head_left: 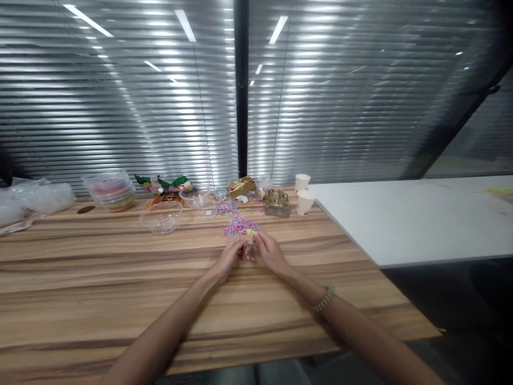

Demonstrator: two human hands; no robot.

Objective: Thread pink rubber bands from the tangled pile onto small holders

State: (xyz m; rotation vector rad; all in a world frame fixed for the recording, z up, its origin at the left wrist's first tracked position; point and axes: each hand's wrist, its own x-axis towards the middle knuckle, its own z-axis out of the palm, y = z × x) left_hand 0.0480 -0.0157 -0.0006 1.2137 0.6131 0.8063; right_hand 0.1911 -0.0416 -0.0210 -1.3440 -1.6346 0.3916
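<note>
Near the middle of the wooden table (pixel 168 283), my left hand (pixel 232 254) is closed around a small clear object (pixel 250 249), too small to make out fully. My right hand (pixel 268 249) pinches a small yellow piece (pixel 250 232) at the top of that clear object. Just beyond both hands lies a loose pile of pink, purple and pale blue small rings (pixel 239 225), with a smaller heap (pixel 227 207) behind it.
Clear round bowls (pixel 162 218), stacked tubs (pixel 110 191), snack packets (pixel 164 184) and a plastic bag (pixel 44 197) stand left. Gold wrappers (pixel 278 203) and two paper cups (pixel 305 202) sit at the back right. A white table (pixel 412 219) adjoins on the right.
</note>
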